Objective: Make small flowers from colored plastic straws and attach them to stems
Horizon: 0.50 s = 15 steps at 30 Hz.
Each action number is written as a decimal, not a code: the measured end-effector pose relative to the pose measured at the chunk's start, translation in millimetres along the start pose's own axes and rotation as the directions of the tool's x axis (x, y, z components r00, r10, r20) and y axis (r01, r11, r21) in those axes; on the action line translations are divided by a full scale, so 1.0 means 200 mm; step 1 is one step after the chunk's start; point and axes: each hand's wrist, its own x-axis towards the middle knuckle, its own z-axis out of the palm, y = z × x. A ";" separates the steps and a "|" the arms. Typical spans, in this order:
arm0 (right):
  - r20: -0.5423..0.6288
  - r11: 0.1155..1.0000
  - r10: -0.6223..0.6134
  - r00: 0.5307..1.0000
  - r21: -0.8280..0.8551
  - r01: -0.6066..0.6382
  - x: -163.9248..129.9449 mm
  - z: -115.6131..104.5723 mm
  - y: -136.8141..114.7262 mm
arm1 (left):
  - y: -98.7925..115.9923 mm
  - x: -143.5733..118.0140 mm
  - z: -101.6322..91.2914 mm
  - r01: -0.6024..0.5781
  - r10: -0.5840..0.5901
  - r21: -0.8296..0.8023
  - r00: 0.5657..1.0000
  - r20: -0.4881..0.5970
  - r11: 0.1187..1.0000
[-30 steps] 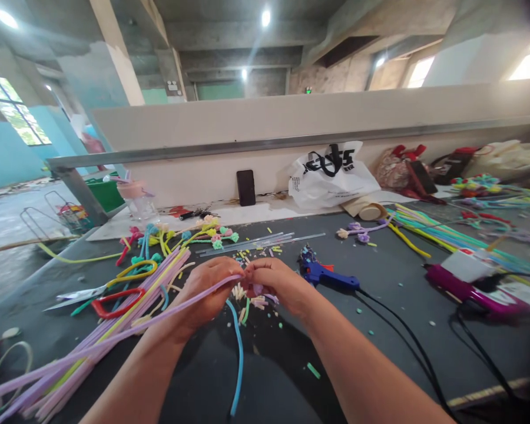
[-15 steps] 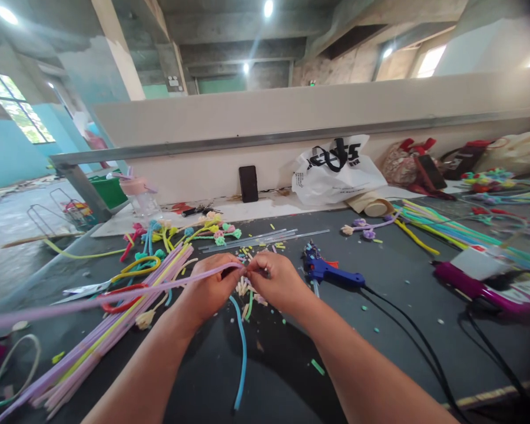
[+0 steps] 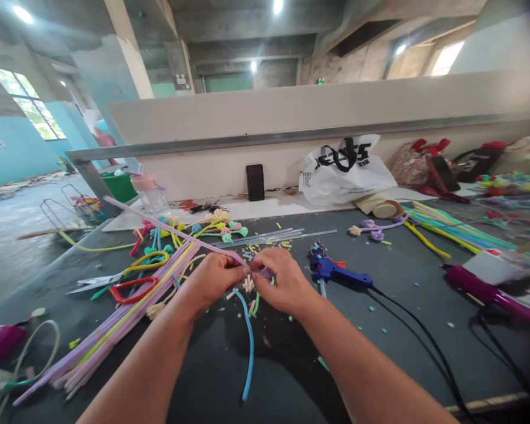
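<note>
Swung free end of long purple stem up since last pic, from low on the L to high on the L, nr pink-topped cup. Pinching it w/ fingers of L hand and R hand, tips v. close, over cut bits mid-surface. Crossing above stem bundle. Tight on L: nr scissors, then L edge. Got bare surface b/w arms, w/ blue strip there. Got a gap on R, up to blue glue gun and cord, running toward nr edge. Can see phone and white bag along back edge.
</note>
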 end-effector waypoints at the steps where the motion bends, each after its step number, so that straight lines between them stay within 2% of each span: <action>1: 0.019 0.982 0.109 0.994 0.154 -0.111 0.01 0.00 0.01 | 0.01 0.00 0.00 -0.046 0.046 0.035 0.999 -0.008 0.998; 2: 0.055 0.927 0.212 0.976 0.306 -0.218 0.01 -0.01 0.02 | 0.01 0.00 0.01 -0.092 0.093 0.067 0.996 -0.013 0.994; 4: 0.154 0.755 0.358 0.921 0.533 -0.382 0.02 -0.01 0.03 | 0.03 -0.01 0.01 -0.186 0.193 0.142 0.980 -0.038 0.972; 7: 0.267 0.540 0.466 0.844 0.670 -0.510 0.03 -0.01 0.04 | 0.05 -0.03 0.02 -0.319 0.369 0.328 0.924 -0.103 0.889; 9: 0.310 0.458 0.476 0.823 0.712 -0.533 0.03 -0.01 0.02 | 0.05 -0.04 0.01 -0.385 0.472 0.459 0.877 -0.088 0.801; 11: 0.327 0.411 0.450 0.831 0.750 -0.518 0.03 -0.02 0.01 | 0.04 -0.05 0.01 -0.441 0.547 0.540 0.836 -0.043 0.717; 15: 0.371 0.306 0.426 0.825 0.799 -0.518 0.03 -0.03 -0.01 | 0.04 -0.05 0.01 -0.514 0.620 0.588 0.784 0.028 0.625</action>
